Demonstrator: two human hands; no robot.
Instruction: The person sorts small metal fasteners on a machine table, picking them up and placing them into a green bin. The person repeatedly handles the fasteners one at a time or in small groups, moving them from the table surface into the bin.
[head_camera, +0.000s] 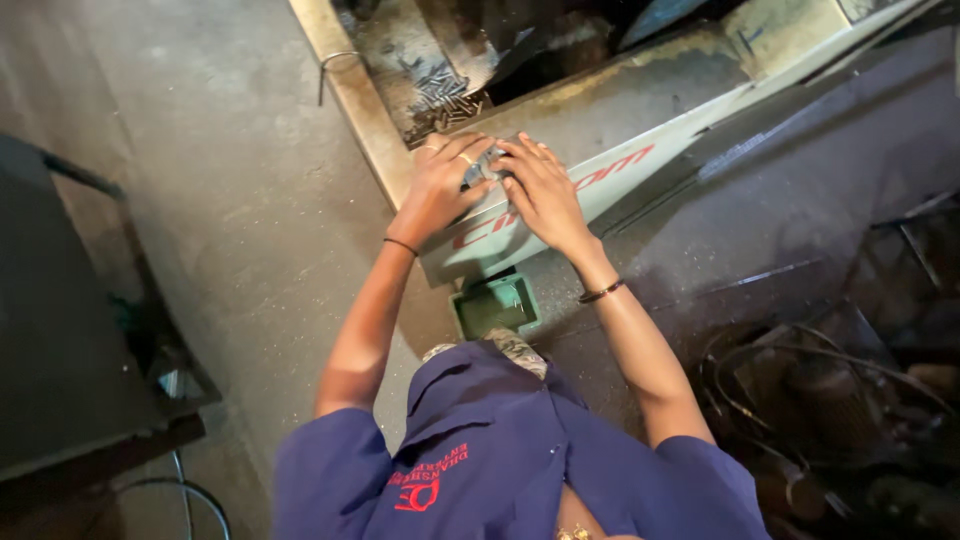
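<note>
My left hand (440, 185) and my right hand (541, 190) meet on a small shiny metal part (484, 166) at the edge of a grey machine housing (610, 130) with red lettering. Both hands curl around the part, and my fingers hide most of it. A ring is on my left hand, a thin band on my left wrist and a dark bangle on my right wrist. I am wearing a blue short-sleeved shirt (500, 460).
A tray inside the machine holds several small metal pins (445, 95). A green box (495, 303) sits on the concrete floor below the housing. A dark table (70, 330) stands at the left. Cables and dark machine parts (810, 390) lie at the right.
</note>
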